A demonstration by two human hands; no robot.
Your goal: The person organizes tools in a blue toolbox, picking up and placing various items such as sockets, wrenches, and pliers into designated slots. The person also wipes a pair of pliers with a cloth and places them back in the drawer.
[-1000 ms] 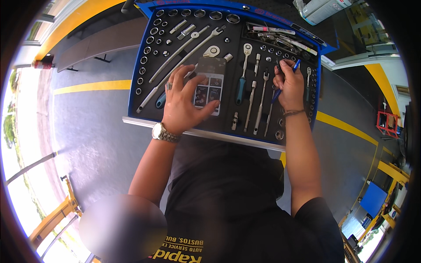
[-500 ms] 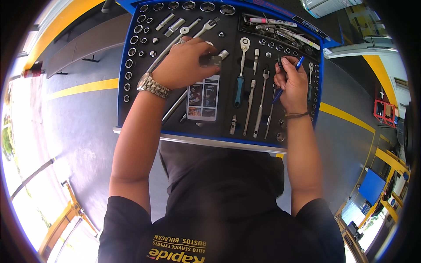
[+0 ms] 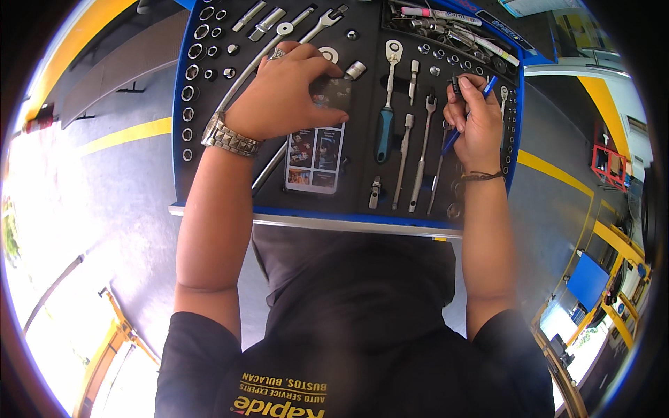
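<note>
We see the phone (image 3: 313, 166) left of the teal-handled ratchet (image 3: 384, 136), partly under our left hand (image 3: 282, 92) with its fingers apart, while right of this ratchet our right hand (image 3: 478, 124) grips a blue pen (image 3: 490, 86), and a careless left push could perhaps slide the phone.

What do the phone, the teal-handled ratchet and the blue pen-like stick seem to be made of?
Phone: probably glass in front, judging by its smooth, lit display face.
Ratchet: likely polished, chromed steel, from bright highlights; its duller teal handle may be plastic or rubber.
Blue pen-like stick: perhaps smooth plastic, from its even colour.
</note>
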